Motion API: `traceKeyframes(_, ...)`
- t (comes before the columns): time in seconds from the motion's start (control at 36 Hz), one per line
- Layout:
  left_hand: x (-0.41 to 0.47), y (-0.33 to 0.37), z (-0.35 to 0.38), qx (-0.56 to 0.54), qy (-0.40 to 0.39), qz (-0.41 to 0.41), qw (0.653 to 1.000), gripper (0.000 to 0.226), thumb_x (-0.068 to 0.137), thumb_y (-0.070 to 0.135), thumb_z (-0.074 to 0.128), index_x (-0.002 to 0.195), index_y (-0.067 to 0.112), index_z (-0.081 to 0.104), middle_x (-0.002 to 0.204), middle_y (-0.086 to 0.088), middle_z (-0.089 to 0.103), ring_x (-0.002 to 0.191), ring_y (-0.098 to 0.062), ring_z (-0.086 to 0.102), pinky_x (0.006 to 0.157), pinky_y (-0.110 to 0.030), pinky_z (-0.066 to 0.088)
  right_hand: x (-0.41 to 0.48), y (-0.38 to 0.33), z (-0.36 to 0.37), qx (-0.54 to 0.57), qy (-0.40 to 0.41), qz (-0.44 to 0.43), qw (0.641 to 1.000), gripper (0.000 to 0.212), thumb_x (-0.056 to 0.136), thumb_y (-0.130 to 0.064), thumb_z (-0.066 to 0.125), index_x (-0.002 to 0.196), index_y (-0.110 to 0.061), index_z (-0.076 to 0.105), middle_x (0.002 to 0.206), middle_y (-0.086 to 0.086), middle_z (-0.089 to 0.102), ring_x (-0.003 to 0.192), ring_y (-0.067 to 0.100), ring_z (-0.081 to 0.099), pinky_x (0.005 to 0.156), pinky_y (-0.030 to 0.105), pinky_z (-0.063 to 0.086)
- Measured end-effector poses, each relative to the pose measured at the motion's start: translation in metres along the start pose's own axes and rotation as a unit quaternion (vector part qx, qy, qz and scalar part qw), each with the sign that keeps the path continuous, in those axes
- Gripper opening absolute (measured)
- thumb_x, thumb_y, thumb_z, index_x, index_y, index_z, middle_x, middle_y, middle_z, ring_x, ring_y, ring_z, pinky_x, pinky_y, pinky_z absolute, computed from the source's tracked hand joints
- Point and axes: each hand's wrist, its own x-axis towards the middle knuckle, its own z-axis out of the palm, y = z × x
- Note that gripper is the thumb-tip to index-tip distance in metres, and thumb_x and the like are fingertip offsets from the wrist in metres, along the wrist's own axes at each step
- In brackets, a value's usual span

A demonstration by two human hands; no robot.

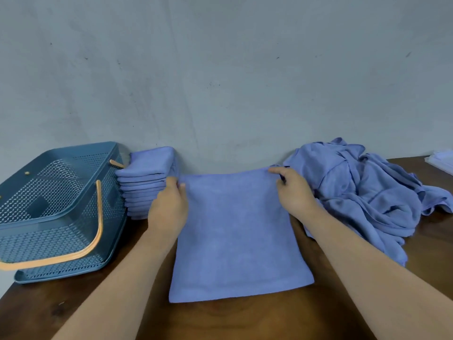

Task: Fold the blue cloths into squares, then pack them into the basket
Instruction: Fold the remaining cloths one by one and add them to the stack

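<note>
head view: the flat cloth point(235, 231) lies on the table point(245, 320) right of the basket point(49, 236), and the left hand point(169, 204) and right hand point(294, 192) each pinch one far corner. the fold looks about to start — bring both corners level onto the near edge, match them, then press the crease. the folded stack point(147, 187) stands just beside the basket; the loose heap point(362, 192) lies farthest right of it.

Brown table point(245, 320); grey wall point(220, 69) behind; pale sheets point(442, 161) far right.
</note>
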Motion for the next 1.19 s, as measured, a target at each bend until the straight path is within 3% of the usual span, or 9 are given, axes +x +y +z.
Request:
traceKeyframes(0.08,-0.006,0.006,0.021,0.156,-0.006,0.066,0.986,0.037,0.103,0.027,0.059,0.136,0.013,0.049,0.112,-0.007,0.059,0.103,-0.032,0.063,0.058,-0.039,0.041,0.014,0.020,0.022,-0.060,-0.029,0.001,0.998,0.045,0.105,-0.006,0.050,0.147,-0.021,0.057,0.134,0.005,0.063,0.111,0.019,0.061,0.091,0.031,0.050)
traceKeyframes(0.17,-0.021,0.014,0.042,0.220,0.012,0.149,0.964,0.036,0.092,0.023,0.067,0.126,0.011,0.060,0.112,-0.006,0.059,0.097,-0.030,0.058,0.058,-0.040,0.049,0.010,0.022,0.043,-0.091,-0.043,-0.039,0.994,0.049,0.099,-0.003,0.053,0.144,-0.020,0.058,0.147,0.004,0.056,0.131,0.026,0.054,0.108,0.039,0.047)
traceKeyframes(0.28,-0.029,0.012,0.075,0.164,-0.142,0.172,0.961,0.056,0.104,0.056,0.034,0.146,0.023,0.051,0.148,0.001,0.053,0.135,-0.024,0.049,0.103,-0.045,0.045,-0.002,0.012,0.064,-0.130,-0.107,-0.078,0.983,0.044,0.103,-0.017,0.055,0.148,-0.018,0.057,0.154,-0.001,0.052,0.141,0.019,0.048,0.113,0.029,0.036)
traceKeyframes(0.33,-0.030,0.006,0.083,0.115,-0.230,0.170,0.951,0.068,0.104,0.067,0.026,0.161,0.032,0.035,0.170,0.006,0.030,0.158,-0.018,0.022,0.125,-0.046,0.024,-0.010,0.014,0.074,-0.190,-0.157,-0.087,0.965,0.053,0.108,-0.040,0.050,0.159,-0.026,0.044,0.167,-0.001,0.038,0.154,0.019,0.031,0.124,0.033,0.025)
traceKeyframes(0.39,-0.031,0.001,0.087,0.091,-0.278,0.165,0.942,0.071,0.104,0.072,0.025,0.167,0.039,0.018,0.177,0.011,0.006,0.163,-0.014,-0.001,0.131,-0.048,0.005,-0.018,0.021,0.080,-0.264,-0.214,-0.086,0.936,0.063,0.109,-0.060,0.033,0.167,-0.036,0.023,0.176,-0.003,0.012,0.163,0.018,0.006,0.131,0.042,0.008)
traceKeyframes(0.53,-0.050,0.000,0.082,0.121,-0.310,0.169,0.928,0.074,0.103,0.075,0.018,0.167,0.044,-0.004,0.175,0.015,-0.015,0.160,-0.011,-0.019,0.131,-0.049,-0.009,-0.040,0.023,0.071,-0.302,-0.259,-0.075,0.914,0.070,0.106,-0.070,0.017,0.167,-0.042,-0.003,0.175,-0.008,-0.017,0.160,0.013,-0.020,0.130,0.045,-0.010)
traceKeyframes(1.0,-0.181,0.007,0.020,0.124,-0.280,0.171,0.937,0.078,0.096,0.080,0.004,0.165,0.046,-0.012,0.172,0.019,-0.024,0.157,-0.008,-0.028,0.130,-0.046,-0.013,-0.176,0.001,0.028,-0.296,-0.255,-0.077,0.917,0.085,0.088,-0.077,-0.007,0.166,-0.043,-0.011,0.173,-0.009,-0.026,0.156,0.009,-0.030,0.130,0.043,-0.012)
traceKeyframes(1.11,-0.191,0.010,0.008,0.117,-0.298,0.160,0.934,0.077,0.098,0.080,0.007,0.166,0.046,-0.005,0.173,0.020,-0.020,0.158,-0.006,-0.025,0.130,-0.043,-0.013,-0.191,-0.004,0.022,-0.301,-0.262,-0.081,0.913,0.082,0.092,-0.077,-0.005,0.166,-0.043,-0.008,0.174,-0.008,-0.022,0.158,0.011,-0.026,0.130,0.042,-0.011)
traceKeyframes(1.19,-0.172,0.009,0.005,0.099,-0.275,0.156,0.944,0.087,0.088,0.081,0.005,0.166,0.043,0.016,0.175,0.019,0.002,0.161,-0.005,-0.008,0.128,-0.038,-0.006,-0.174,-0.002,0.016,-0.311,-0.254,-0.111,0.909,0.074,0.102,-0.074,0.011,0.168,-0.041,0.003,0.176,-0.010,-0.011,0.161,0.012,-0.015,0.132,0.044,-0.004)
